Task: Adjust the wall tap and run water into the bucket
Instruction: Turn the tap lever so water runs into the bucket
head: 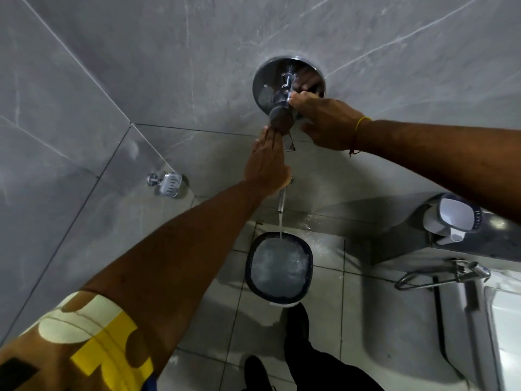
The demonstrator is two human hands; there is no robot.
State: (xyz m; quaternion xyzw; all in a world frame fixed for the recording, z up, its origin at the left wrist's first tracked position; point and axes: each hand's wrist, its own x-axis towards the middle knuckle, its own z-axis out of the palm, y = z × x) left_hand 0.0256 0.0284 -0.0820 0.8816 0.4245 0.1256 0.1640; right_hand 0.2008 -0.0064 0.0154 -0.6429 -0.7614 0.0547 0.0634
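Observation:
A chrome wall tap (pixel 282 105) with a round plate sits high on the grey tiled wall. My right hand (pixel 327 119) grips its lever from the right. My left hand (pixel 267 162) is held flat with fingers together, fingertips touching the underside of the tap's knob and holding nothing. Below it a chrome spout (pixel 282 200) pours a thin stream of water into the dark-rimmed bucket (pixel 251 266) on the floor, which is nearly full of frothing water.
A chrome soap dish (pixel 168 184) is fixed to the wall at the left. A white toilet cistern (pixel 456 218) and a hand-spray holder (pixel 451 273) stand at the right. My dark-trousered legs (pixel 298 348) stand on the wet tiled floor just behind the bucket.

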